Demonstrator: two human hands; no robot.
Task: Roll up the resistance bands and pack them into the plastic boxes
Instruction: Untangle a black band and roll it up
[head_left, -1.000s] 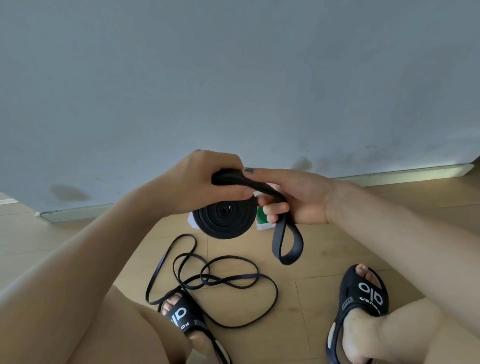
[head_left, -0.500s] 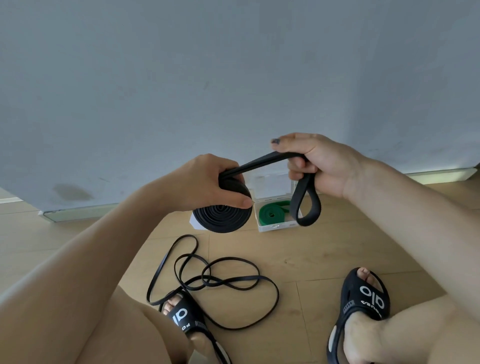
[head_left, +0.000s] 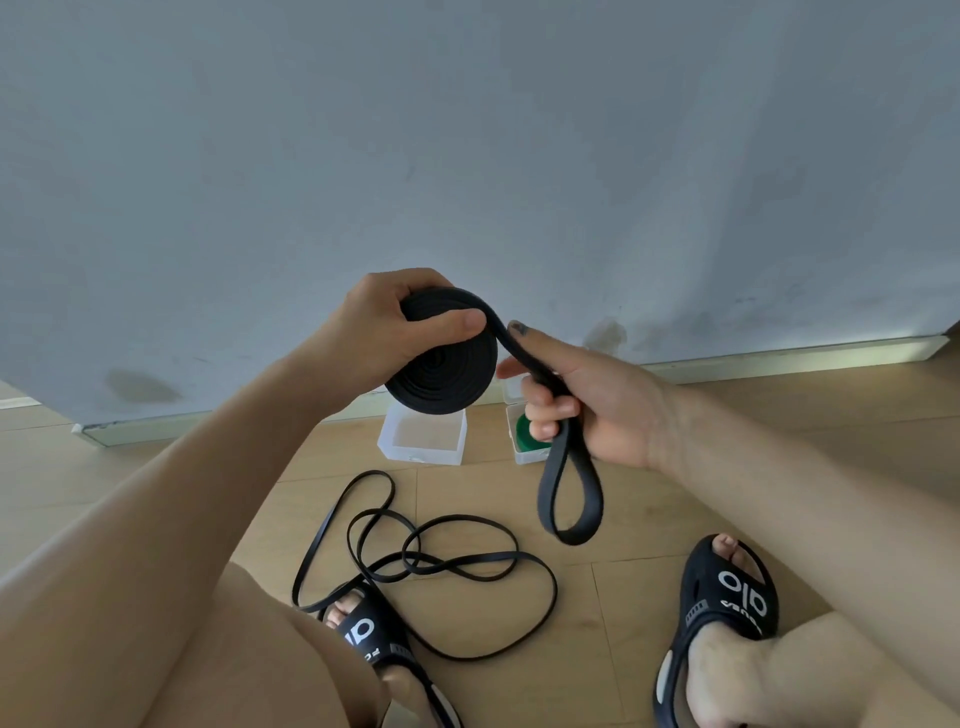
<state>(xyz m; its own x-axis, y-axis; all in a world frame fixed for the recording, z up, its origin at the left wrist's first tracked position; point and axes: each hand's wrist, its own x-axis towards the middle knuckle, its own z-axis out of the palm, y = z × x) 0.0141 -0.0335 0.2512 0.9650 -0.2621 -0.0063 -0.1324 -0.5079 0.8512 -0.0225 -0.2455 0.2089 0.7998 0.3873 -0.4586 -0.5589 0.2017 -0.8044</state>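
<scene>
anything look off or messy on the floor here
Yes: a thin black band lies in a loose tangle on the wooden floor, one loop draped over the left sandal. It sits unrolled, outside the empty plastic box.

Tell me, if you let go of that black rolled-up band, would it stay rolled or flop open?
Probably it would spring loose: the black coil keeps its shape only while the left hand pinches it. Its free end droops in a limp loop from the right hand, so it looks floppy, like the thin black band sprawled on the floor.
</scene>
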